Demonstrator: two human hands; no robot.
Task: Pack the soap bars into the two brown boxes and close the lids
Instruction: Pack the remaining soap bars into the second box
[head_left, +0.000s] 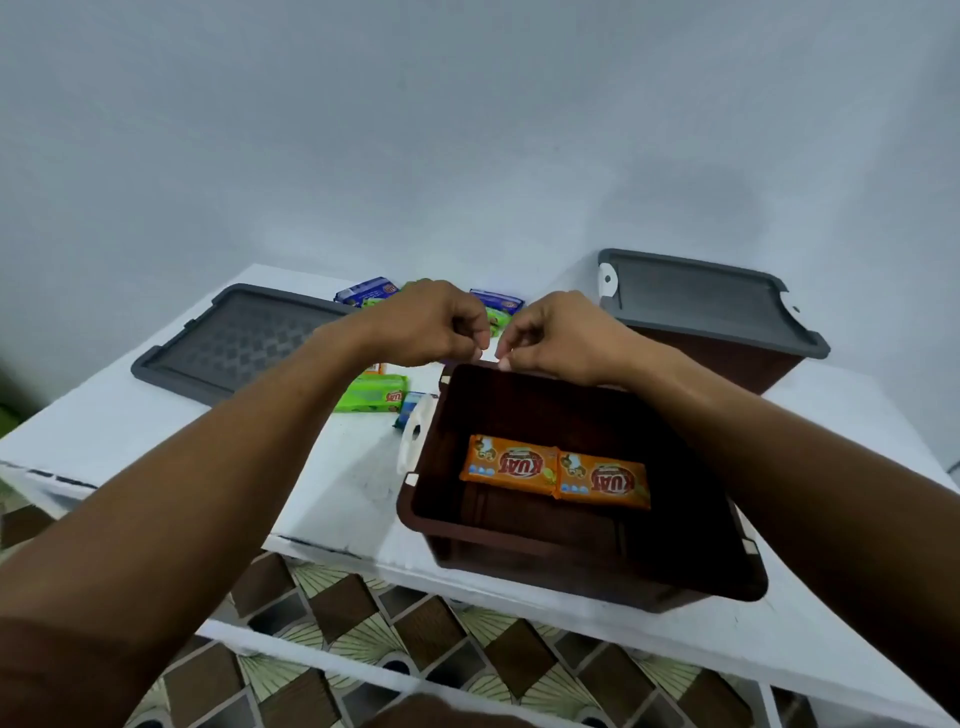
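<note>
Two orange soap bars (511, 465) lie side by side in the open brown box (571, 566) at the table's (337, 493) near edge, your left hand (426, 325) curled on nothing visible, your right hand (561, 338) curled at the far rim, grip unclear, green soap bar (371, 395) and grey lid (234, 338) left, lidded second box (727, 358) far right.

- white table (332, 499), pale top w/ dark scuffs along the front edge
- open brown box (571, 551) sits front R
- closed brown box (727, 364) at back R corner, well apart from the open one
- loose grey lid (234, 343) lies flat, back L
- green soap bar (371, 395) btwn loose lid and open box, blue soap bar (408, 402) just beside it
- 2 more blue-wrapped bars (363, 291) (496, 300) near the back edge, partly hidden
</note>
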